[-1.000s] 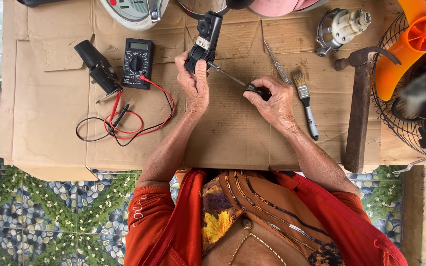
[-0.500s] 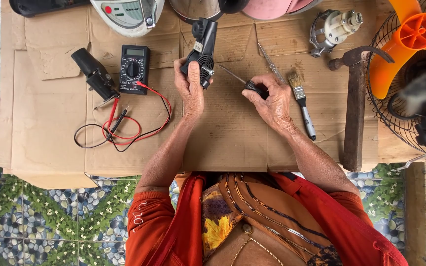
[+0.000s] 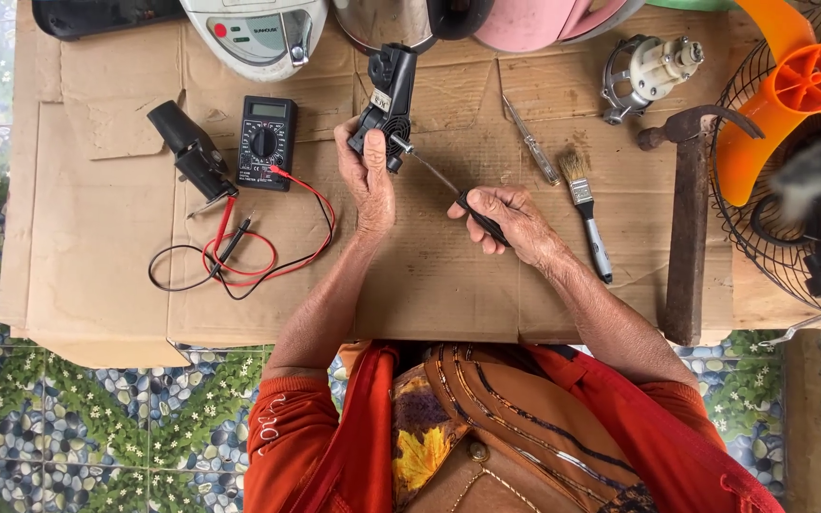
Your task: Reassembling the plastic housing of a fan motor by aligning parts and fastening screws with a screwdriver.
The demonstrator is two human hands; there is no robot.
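Now the black plastic part point(image 3: 384, 100) is held up over the cardboard sheet point(image 3: 429, 275), near its far edge, and it stands almost upright. The left hand point(image 3: 369, 176) grasps it from below, with the fingers closed around its lower end. The right hand point(image 3: 510, 217) is clenched around the dark handle of a screwdriver point(image 3: 444, 180), and the thin metal shaft goes slanted up to the left until its tip touches the lower side of the black part.

Just to the right of the right hand lies a small paintbrush point(image 3: 586, 214), and a second screwdriver point(image 3: 531, 142) lies a little further away. A hammer point(image 3: 688, 218) with a wooden handle rests beyond them. To the left of the hands is a black meter point(image 3: 265, 141) with red and black wires point(image 3: 258, 252) curling on the cardboard, and beside it a black clamp-like tool point(image 3: 192, 152). At the right edge stands a fan with orange blades point(image 3: 800, 95).
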